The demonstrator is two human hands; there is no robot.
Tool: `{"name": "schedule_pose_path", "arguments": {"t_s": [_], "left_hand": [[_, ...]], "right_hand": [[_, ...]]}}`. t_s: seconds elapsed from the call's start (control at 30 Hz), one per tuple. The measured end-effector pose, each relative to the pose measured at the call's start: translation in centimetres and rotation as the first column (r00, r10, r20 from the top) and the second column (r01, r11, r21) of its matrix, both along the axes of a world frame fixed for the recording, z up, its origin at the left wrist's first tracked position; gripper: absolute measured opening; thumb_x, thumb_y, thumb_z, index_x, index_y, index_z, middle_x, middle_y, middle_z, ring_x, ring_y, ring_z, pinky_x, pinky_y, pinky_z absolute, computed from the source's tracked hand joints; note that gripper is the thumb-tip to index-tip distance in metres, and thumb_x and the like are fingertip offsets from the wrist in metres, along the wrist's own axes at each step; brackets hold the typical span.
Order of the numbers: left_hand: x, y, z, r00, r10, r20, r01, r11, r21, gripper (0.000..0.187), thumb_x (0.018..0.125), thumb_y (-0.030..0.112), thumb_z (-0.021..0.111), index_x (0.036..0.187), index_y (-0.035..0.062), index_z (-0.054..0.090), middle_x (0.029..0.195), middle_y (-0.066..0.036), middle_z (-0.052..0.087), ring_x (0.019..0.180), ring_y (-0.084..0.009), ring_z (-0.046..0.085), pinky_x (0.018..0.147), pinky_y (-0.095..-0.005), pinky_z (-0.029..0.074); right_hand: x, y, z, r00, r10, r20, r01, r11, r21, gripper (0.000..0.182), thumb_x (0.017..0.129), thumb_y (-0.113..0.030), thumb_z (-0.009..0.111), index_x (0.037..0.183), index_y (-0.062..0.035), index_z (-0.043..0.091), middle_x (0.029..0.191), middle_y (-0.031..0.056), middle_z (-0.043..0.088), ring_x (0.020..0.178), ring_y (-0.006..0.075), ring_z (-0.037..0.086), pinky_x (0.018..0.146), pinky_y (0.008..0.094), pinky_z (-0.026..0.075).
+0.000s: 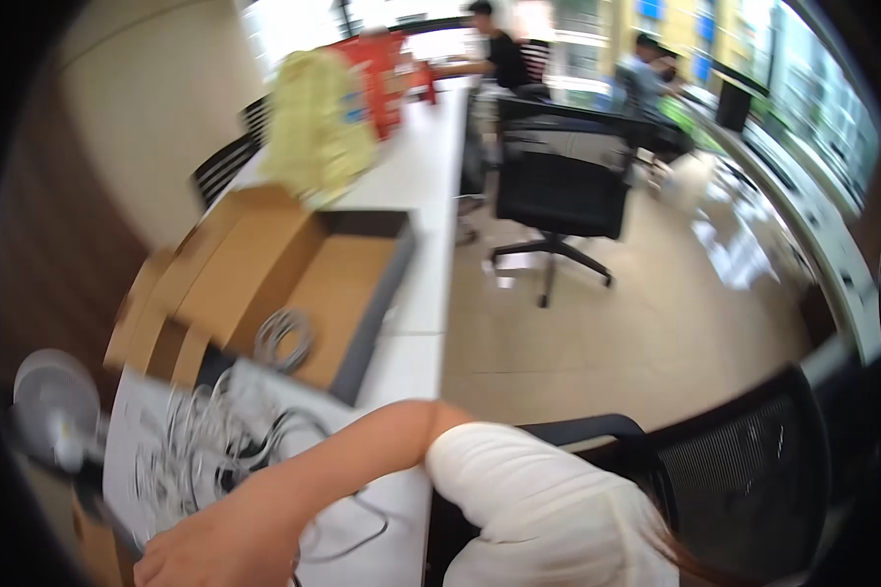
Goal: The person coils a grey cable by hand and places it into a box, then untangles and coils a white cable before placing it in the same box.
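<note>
My right hand (220, 540) is at the lower left, at the end of a bare forearm that comes out of a white sleeve. It is over the near part of the white table (416, 386), beside a tangle of grey and dark cables (201, 440). Its fingers are blurred and partly cut off by the frame's bottom edge, so what it holds, if anything, cannot be made out. Beyond the cables lies an open cardboard box (347, 279), with a coiled grey cable (284, 339) at its near end. My left hand is out of view.
A yellow cloth or bag (315, 127) and a red bag (387, 83) stand farther along the table. Black office chairs (563, 196) (744, 479) are on the right. Two people (504, 59) (644, 83) sit at the back. A white fan-like object (57, 406) is at the left.
</note>
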State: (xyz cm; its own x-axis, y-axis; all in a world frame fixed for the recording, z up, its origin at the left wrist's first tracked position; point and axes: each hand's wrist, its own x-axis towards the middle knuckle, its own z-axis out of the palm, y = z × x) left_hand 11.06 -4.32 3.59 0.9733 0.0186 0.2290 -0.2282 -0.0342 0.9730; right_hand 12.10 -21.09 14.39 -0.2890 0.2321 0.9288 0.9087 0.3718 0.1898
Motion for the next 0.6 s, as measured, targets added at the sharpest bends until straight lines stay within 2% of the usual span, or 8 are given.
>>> {"name": "schedule_pose_path", "arguments": {"t_s": [0.03,0.1,0.27,0.37,0.4,0.47,0.57,0.6], "left_hand": [[1.2,-1.9,1.1,0.999,-0.046,0.024,0.044,0.994,0.097,0.051,0.099,0.040,0.030,0.141,0.0123,0.025,0.084,0.006,0.056,0.069,-0.0112,0.047,0.064,-0.0293,0.039],[2.9,-5.3,2.7,0.987,-0.141,0.073,0.119,0.962,0.246,0.050,0.098,0.040,0.031,0.140,0.0118,0.026,0.084,0.005,0.056,0.069,-0.0115,0.048,0.064,-0.0294,0.039],[5.2,-8.6,5.1,0.939,-0.313,0.141,0.226,0.873,0.432,0.048,0.098,0.038,0.032,0.137,0.0105,0.028,0.083,0.004,0.056,0.068,-0.0124,0.048,0.064,-0.0298,0.040],[5.4,-9.0,5.9,0.920,-0.363,0.148,0.254,0.840,0.479,0.047,0.098,0.037,0.033,0.136,0.0097,0.029,0.083,0.003,0.056,0.068,-0.0129,0.048,0.064,-0.0300,0.040],[5.5,-9.0,6.0,0.917,-0.372,0.145,0.261,0.833,0.489,0.047,0.098,0.037,0.034,0.135,0.0095,0.029,0.083,0.003,0.056,0.068,-0.0131,0.048,0.064,-0.0301,0.040],[5.6,-9.1,6.5,0.915,-0.376,0.146,0.258,0.824,0.505,0.046,0.098,0.036,0.034,0.134,0.0089,0.030,0.083,0.002,0.056,0.068,-0.0134,0.049,0.063,-0.0302,0.040],[5.6,-9.1,7.0,0.904,-0.393,0.170,0.247,0.803,0.543,0.045,0.097,0.036,0.035,0.132,0.0082,0.031,0.082,0.001,0.056,0.068,-0.0140,0.049,0.063,-0.0305,0.040],[5.7,-9.1,7.2,0.904,-0.392,0.172,0.243,0.800,0.549,0.044,0.097,0.035,0.035,0.132,0.0079,0.031,0.082,0.001,0.056,0.068,-0.0141,0.049,0.063,-0.0306,0.040]], "right_hand": [[1.6,1.8,-1.0,0.999,-0.048,0.014,0.046,0.991,0.122,0.034,0.082,-0.013,0.058,0.110,0.0061,0.052,0.102,0.0215,0.056,0.095,0.0386,0.052,0.078,0.0432,0.044],[3.5,0.5,-1.5,0.980,-0.198,0.028,0.192,0.971,0.144,0.034,0.081,-0.011,0.058,0.109,0.0085,0.052,0.098,0.0238,0.057,0.091,0.0404,0.053,0.074,0.0440,0.046],[6.3,-1.5,-0.7,0.791,-0.609,0.058,0.603,0.761,-0.240,0.035,0.082,-0.010,0.058,0.110,0.0109,0.053,0.096,0.0278,0.058,0.087,0.0419,0.055,0.070,0.0447,0.046],[8.6,0.1,-1.5,0.864,-0.495,0.093,0.488,0.869,0.088,0.034,0.085,-0.012,0.056,0.108,0.0125,0.054,0.096,0.0297,0.059,0.086,0.0412,0.056,0.071,0.0449,0.046],[8.7,-0.3,-1.8,0.914,-0.402,-0.061,0.399,0.916,-0.052,0.033,0.086,-0.014,0.056,0.106,0.0117,0.056,0.097,0.0293,0.059,0.087,0.0400,0.057,0.071,0.0448,0.046],[8.2,-1.1,-2.0,0.896,-0.227,-0.381,0.132,0.957,-0.259,0.031,0.088,-0.017,0.054,0.104,0.0101,0.058,0.099,0.0285,0.059,0.087,0.0377,0.058,0.072,0.0446,0.046],[8.6,-1.7,-1.5,0.779,-0.573,-0.256,0.449,0.794,-0.410,0.031,0.090,-0.021,0.053,0.107,0.0051,0.059,0.099,0.0269,0.060,0.086,0.0364,0.059,0.072,0.0439,0.047],[8.6,-1.9,-1.7,0.785,-0.589,-0.195,0.487,0.780,-0.394,0.030,0.089,-0.021,0.053,0.105,0.0035,0.060,0.097,0.0259,0.061,0.084,0.0365,0.059,0.071,0.0438,0.047]]}}
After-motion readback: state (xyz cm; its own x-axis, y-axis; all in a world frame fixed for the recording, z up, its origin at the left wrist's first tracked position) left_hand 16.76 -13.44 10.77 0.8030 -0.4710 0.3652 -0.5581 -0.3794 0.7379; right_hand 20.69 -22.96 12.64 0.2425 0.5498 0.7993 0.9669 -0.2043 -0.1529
